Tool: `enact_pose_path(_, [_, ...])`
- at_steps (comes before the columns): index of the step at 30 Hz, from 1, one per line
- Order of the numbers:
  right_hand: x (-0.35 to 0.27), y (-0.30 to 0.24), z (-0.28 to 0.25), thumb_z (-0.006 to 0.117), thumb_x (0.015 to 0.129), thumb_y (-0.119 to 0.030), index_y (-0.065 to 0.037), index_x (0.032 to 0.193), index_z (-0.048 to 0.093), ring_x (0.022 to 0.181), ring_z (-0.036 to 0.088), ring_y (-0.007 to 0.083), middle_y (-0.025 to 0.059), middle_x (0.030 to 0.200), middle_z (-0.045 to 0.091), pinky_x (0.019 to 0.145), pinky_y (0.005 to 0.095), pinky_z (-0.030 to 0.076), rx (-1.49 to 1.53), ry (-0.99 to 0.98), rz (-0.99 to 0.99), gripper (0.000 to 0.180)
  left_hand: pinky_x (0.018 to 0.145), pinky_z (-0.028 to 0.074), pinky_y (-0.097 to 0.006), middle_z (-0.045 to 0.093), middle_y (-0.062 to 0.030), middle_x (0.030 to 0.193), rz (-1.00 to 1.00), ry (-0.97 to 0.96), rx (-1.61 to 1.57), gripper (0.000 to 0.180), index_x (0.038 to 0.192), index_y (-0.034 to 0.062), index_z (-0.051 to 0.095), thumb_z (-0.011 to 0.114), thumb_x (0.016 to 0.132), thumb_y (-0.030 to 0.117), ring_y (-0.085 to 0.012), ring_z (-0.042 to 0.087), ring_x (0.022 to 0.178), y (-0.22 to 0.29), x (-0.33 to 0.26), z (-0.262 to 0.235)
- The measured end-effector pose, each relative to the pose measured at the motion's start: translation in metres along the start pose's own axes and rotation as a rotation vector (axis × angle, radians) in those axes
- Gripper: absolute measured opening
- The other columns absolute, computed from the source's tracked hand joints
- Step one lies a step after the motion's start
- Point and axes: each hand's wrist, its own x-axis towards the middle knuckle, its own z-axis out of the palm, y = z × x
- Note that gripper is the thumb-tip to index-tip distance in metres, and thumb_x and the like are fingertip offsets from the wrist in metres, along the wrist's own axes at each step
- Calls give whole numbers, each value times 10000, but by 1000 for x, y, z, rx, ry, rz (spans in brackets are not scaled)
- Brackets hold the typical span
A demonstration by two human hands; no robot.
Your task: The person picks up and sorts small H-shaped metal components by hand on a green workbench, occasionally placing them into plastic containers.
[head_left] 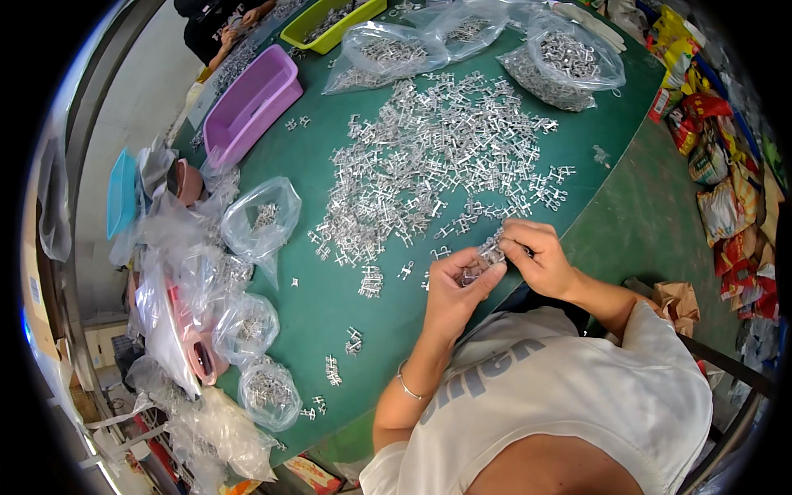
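Observation:
At the near edge of the green table [371,330], my left hand [458,285] is closed round a small bunch of silvery metal clips [492,250]. Thumb and fingers of my right hand [538,257] pinch at the top of the same bunch; how many pieces it has is hidden by the fingers. Just beyond my hands spreads a wide heap of loose metal clips [437,148]. To the left of my left hand lies a neatly stacked cluster of clips [371,281], with another row of clips [332,370] nearer me.
A purple bin [247,107] and a lime-green bin [330,21] stand at the far left. Clear bags of clips [569,62] line the far edge, and smaller filled bags [268,392] the left. Colourful packages [726,206] pile up at the right. Another person [219,29] works at the far left.

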Motion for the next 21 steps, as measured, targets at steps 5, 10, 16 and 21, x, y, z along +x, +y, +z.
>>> enact_pose_path(5, [-3, 6, -9, 569, 814, -46, 45, 773, 582, 565, 504, 220, 126, 651, 530, 518, 302, 390, -43, 8, 57, 101, 413, 182, -182, 422, 68, 581, -59, -25, -144, 106, 884, -38, 607, 616, 799, 25, -1, 287, 466, -5, 8, -4])
enact_pose_path(10, [-7, 4, -12, 564, 814, -41, 44, 770, 586, 567, 516, 217, 123, 656, 545, 520, 296, 399, -27, 28, 64, 97, 404, 185, -190, 413, 55, 575, -173, -134, -205, 137, 897, -60, 591, 589, 818, 52, -11, 279, 450, 3, 10, -10])
enact_pose_path(16, [-9, 6, -15, 548, 817, -38, 40, 775, 581, 572, 520, 222, 119, 675, 552, 526, 298, 408, -90, 58, 46, 95, 397, 182, -181, 369, 68, 562, -162, -112, -19, 193, 973, -38, 582, 567, 850, 110, -7, 268, 451, 3, 13, -4])
enact_pose_path(21, [3, 46, -66, 513, 850, -93, 18, 751, 559, 612, 448, 89, 19, 665, 513, 538, 242, 364, -264, 472, 111, 155, 401, 202, -170, 399, 76, 580, -99, 31, 123, 212, 1023, 4, 591, 564, 865, 143, 2, 296, 467, -7, 21, -5])
